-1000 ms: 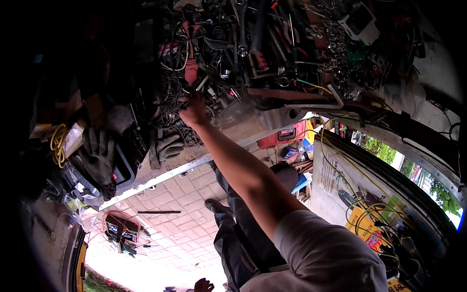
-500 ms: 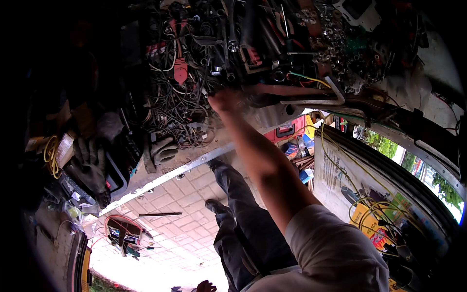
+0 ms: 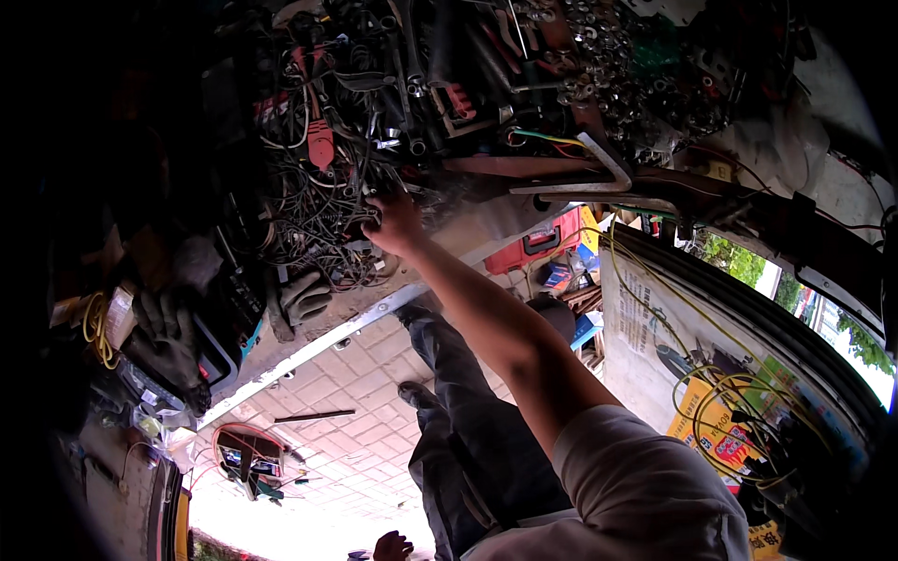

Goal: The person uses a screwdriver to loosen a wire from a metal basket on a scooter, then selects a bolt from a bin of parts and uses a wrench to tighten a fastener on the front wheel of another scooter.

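My right hand reaches from the right over a tangle of dark cables on the cluttered bench. Its thumb and forefinger are apart at the cables' edge, and I make out nothing held between them; the other fingers are partly hidden. Just beyond the fingertips lie small dark and metallic pieces. A red flat-headed tool rests on the cables to the left of the hand. Low in the picture my left hand hangs away from the bench, small and shaded, with its fingers loosely spread and nothing visible in them.
Wrenches and loose metal fittings crowd the back. A bent metal bar lies to the right. Work gloves lie near the bench's metal edge. A red case and coiled yellow cable are at right.
My right hand has moved slightly left and lower in the picture; its blurred, bunched fingers now show apart at the cables. The bench view has shifted a little leftward.
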